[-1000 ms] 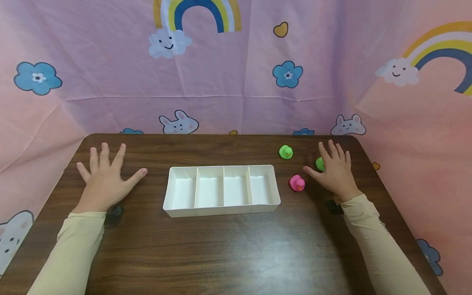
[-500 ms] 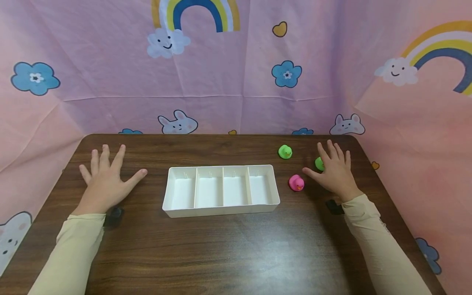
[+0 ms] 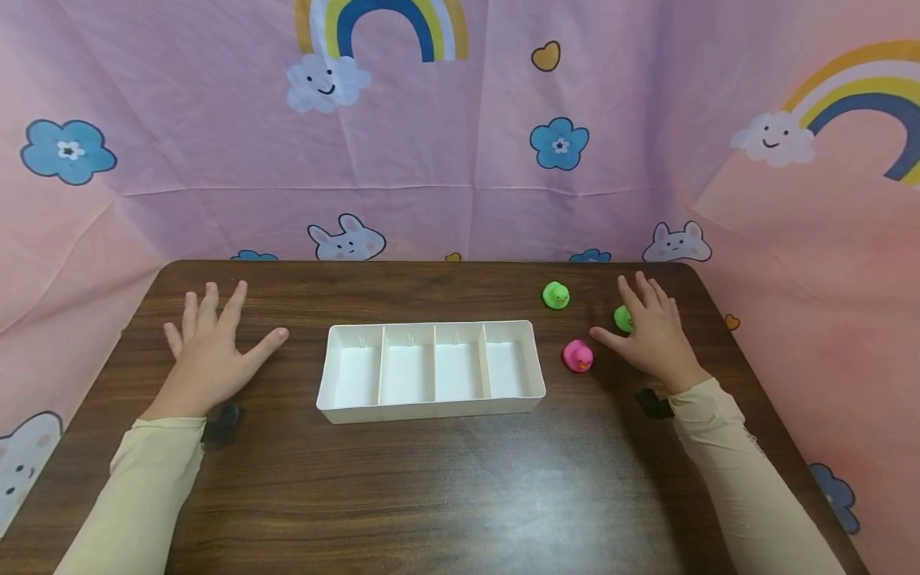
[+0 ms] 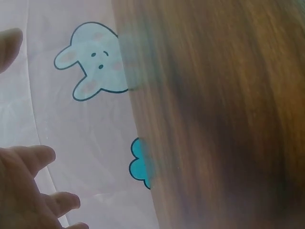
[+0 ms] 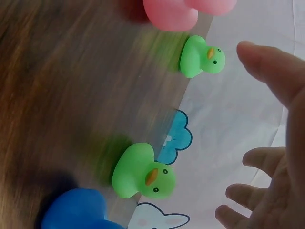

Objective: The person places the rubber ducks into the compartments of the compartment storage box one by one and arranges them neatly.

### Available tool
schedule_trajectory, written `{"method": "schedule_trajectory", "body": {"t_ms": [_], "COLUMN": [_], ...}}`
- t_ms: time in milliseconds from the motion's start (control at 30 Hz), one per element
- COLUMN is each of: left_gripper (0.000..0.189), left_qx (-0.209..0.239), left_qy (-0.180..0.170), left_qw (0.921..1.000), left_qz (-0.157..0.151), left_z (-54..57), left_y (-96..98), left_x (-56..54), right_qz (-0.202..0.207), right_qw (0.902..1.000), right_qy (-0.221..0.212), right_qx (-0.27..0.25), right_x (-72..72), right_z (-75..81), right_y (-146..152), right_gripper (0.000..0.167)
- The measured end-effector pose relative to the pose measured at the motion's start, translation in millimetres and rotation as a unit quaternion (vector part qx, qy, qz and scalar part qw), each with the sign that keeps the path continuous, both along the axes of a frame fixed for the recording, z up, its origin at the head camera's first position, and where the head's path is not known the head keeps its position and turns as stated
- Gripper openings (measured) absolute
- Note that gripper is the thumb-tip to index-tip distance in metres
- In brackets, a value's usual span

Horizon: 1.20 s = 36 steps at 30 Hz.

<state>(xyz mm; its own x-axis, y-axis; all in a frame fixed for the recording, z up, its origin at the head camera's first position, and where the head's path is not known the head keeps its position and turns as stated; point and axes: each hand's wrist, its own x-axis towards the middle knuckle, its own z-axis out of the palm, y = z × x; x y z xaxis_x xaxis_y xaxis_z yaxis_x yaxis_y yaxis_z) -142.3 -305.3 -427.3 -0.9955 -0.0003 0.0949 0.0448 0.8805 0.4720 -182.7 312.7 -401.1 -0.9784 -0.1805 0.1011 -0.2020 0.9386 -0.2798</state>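
Note:
My left hand [image 3: 208, 359] is spread above the left side of the table, holding nothing. Over the right side, my right hand [image 3: 654, 339] is also spread with nothing in it. A pink rubber duck [image 3: 578, 356] sits just left of my right thumb. One green rubber duck [image 3: 622, 319] is partly hidden behind that hand, and another green duck [image 3: 556, 295] stands farther back. The right wrist view also shows part of a smooth blue thing [image 5: 78, 212], which the hand hides from the head view. A white tray [image 3: 431, 412] with several bare compartments lies between my hands.
The dark wooden table [image 3: 402, 495] has its far edge against a pink and purple printed cloth [image 3: 431, 152]. More of this cloth hangs along the left and right sides.
My left hand has turned slightly, its little finger shifting right toward the other fingers. My right hand stays almost still. The ducks and tray have not moved on the table.

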Motion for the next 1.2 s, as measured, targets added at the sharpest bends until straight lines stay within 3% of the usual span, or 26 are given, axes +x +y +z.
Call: {"method": "schedule_trajectory", "body": {"t_ms": [400, 867, 1200], "left_gripper": [0.101, 0.096, 0.094], "left_qx": [0.029, 0.104, 0.199], "left_qy": [0.01, 0.018, -0.017], "left_qw": [0.9992, 0.993, 0.9761], "left_qz": [-0.023, -0.053, -0.087], "left_z": [1.1, 13.1, 20.8], "left_y": [-3.7, 8.6, 22.1], "left_x": [1.8, 5.9, 11.3], "right_qz": [0.004, -0.004, 0.017], "right_qw": [0.9999, 0.9977, 0.9953], "right_qy": [-0.001, -0.049, -0.078], "right_qx": [-0.016, -0.048, -0.054], "right_x": [3.2, 9.9, 14.6], "right_z": [6.4, 17.8, 18.5], "right_y": [-2.1, -13.6, -21.5], "right_gripper": [0.105, 0.101, 0.093]}}
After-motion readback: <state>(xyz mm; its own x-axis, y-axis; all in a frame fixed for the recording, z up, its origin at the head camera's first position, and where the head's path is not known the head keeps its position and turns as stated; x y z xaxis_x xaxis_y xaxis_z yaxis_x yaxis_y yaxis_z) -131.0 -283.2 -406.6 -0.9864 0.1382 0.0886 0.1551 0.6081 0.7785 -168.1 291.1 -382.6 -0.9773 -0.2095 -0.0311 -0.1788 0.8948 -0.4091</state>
